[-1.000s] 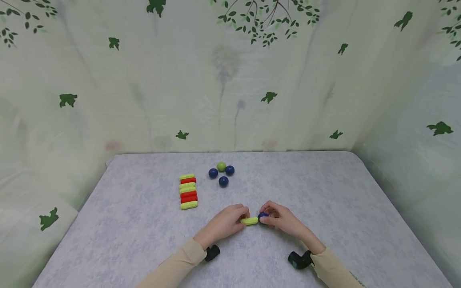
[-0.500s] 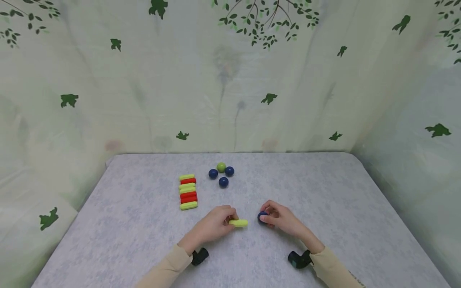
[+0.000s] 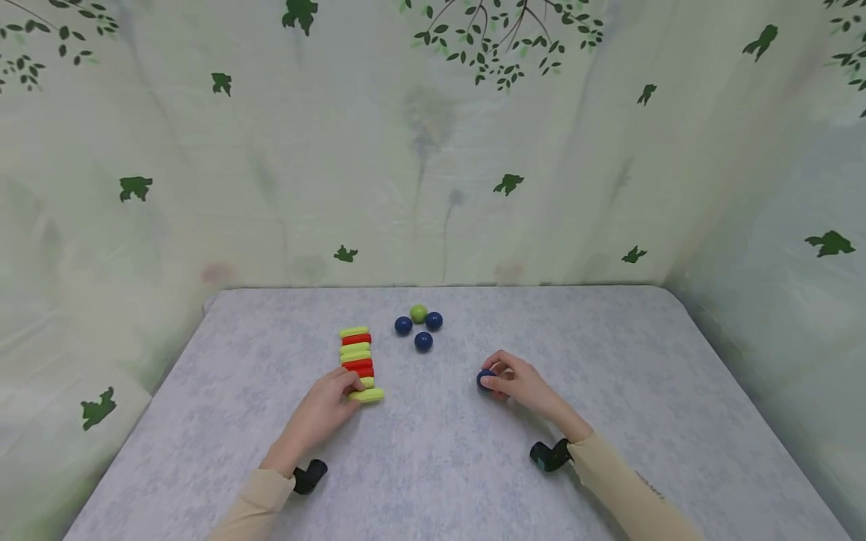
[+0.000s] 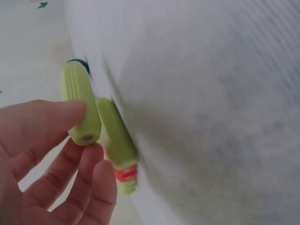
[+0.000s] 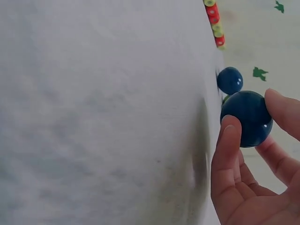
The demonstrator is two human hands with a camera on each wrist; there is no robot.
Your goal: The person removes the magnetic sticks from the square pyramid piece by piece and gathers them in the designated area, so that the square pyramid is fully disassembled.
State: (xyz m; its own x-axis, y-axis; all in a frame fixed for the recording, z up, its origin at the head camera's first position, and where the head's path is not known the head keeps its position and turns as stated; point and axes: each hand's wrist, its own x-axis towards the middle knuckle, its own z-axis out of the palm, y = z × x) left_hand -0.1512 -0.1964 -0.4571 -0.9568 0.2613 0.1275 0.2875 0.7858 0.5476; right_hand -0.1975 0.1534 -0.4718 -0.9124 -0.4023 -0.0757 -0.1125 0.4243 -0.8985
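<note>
My left hand [image 3: 322,409] pinches a yellow-green ridged rod [image 4: 80,93] between thumb and fingers. A small round grey inset shows in the rod's near end. Just beyond it lies the front of a column of yellow and red rods [image 3: 356,353], partly covered by the hand in the head view. My right hand [image 3: 524,385] holds a dark blue ball [image 5: 247,118] by thumb and fingertips. In the right wrist view the ball overlaps another blue ball [image 5: 230,80] farther off.
Toward the back stand several balls: a green ball [image 3: 419,313] with dark blue balls [image 3: 423,342] around it. The grey-blue tabletop [image 3: 433,481] ends at a leaf-patterned curtain [image 3: 433,188]. Each wrist wears a black camera [image 3: 549,455].
The yellow-green rod and the blue ball were end to end, then came apart. My left hand carried the rod left to the rod column; my right hand moved the ball slightly farther back.
</note>
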